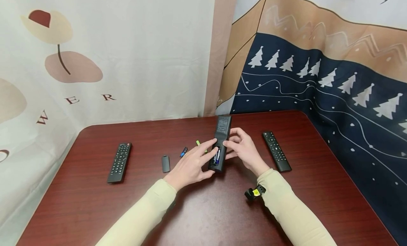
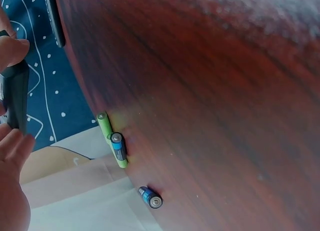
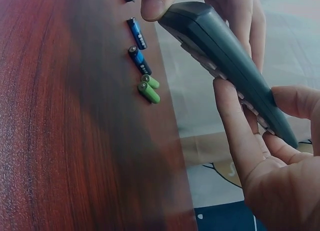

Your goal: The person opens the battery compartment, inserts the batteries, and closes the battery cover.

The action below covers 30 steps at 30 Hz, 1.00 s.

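A black remote control (image 1: 223, 127) is held back side up and tilted above the table, its battery compartment uncovered. Blue-and-silver batteries (image 1: 217, 157) show inside the compartment. My left hand (image 1: 192, 165) holds the lower end, thumb at the bottom edge and fingertips by the compartment. From the right side, my right hand (image 1: 243, 147) grips the remote between thumb and fingers. In the right wrist view the right fingers press on the button side of the remote (image 3: 235, 66). A small dark battery cover (image 1: 165, 163) lies left of my left hand.
Two blue-and-black batteries (image 3: 139, 60) and two green batteries (image 3: 149, 92) lie on the table beyond my left hand. Other black remotes lie at the left (image 1: 119, 163) and right (image 1: 276, 151). Printed curtains (image 1: 143, 62) hang behind the table's far edge.
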Motion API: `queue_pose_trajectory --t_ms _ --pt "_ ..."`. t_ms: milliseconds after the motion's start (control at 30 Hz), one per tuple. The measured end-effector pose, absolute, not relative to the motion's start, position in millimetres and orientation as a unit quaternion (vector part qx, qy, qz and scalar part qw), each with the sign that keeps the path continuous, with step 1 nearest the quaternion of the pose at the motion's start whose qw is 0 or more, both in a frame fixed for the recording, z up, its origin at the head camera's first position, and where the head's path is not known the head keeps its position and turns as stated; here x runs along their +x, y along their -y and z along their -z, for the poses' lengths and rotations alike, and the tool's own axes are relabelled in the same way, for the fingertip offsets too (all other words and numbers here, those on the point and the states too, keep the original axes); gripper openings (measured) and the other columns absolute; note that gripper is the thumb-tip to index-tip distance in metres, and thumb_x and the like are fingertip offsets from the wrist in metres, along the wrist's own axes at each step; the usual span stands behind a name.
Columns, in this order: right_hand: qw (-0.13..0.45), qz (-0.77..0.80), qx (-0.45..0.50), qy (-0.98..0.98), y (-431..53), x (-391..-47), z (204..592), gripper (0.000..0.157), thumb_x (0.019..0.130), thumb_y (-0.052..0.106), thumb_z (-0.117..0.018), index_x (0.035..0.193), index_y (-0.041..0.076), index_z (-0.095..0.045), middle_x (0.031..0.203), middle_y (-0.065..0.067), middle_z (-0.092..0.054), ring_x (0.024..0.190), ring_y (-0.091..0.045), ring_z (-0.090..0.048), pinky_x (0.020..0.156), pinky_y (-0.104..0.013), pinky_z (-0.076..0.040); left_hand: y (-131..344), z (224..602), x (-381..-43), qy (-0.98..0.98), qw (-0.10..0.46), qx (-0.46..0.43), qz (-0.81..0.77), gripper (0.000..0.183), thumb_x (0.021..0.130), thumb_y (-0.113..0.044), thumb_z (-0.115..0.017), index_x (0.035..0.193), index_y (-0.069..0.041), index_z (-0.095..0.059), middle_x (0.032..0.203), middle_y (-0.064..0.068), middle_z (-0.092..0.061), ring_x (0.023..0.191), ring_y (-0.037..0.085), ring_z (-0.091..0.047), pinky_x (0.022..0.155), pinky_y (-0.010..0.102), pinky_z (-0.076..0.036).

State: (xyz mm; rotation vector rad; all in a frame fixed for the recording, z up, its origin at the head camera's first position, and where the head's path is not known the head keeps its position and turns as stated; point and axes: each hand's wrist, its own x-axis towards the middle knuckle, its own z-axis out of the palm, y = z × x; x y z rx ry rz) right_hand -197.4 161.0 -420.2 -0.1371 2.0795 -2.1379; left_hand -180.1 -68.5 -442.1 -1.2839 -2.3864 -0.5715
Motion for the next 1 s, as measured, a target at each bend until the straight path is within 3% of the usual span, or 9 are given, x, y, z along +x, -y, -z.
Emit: queue_pose_trajectory --t_ms 400,1000 --pt "0.084 0.713 -0.04 -0.695 -161.5 -196.7 418.9 0.041 0.097 0.0 -0.063 0.135 -0.002 -0.048 0.094 -0.011 -0.067 0.076 -0.022 -0.074 0.066 -0.042 -0.065 69.9 442.5 -180.7 0.84 0.199 -0.467 0.191 0.065 0.079 -0.027 -0.09 0.135 -0.007 -0.066 0.153 0.015 -0.05 0.128 0.026 -0.061 0.102 0.038 -0.054" --pt "0.095 0.71 -0.036 -0.696 -160.2 -198.9 423.2 0.043 0.097 0.001 -0.063 0.137 -0.001 -0.048 0.098 -0.013 -0.066 0.08 -0.025 -0.074 0.066 -0.041 -0.065 75.2 449.3 -177.5 0.839 0.204 -0.466 0.193 0.068 0.08 -0.028 -0.091 0.138 -0.005 -0.064 0.152 0.014 -0.052 0.136 0.029 -0.056 0.107 0.041 -0.051"
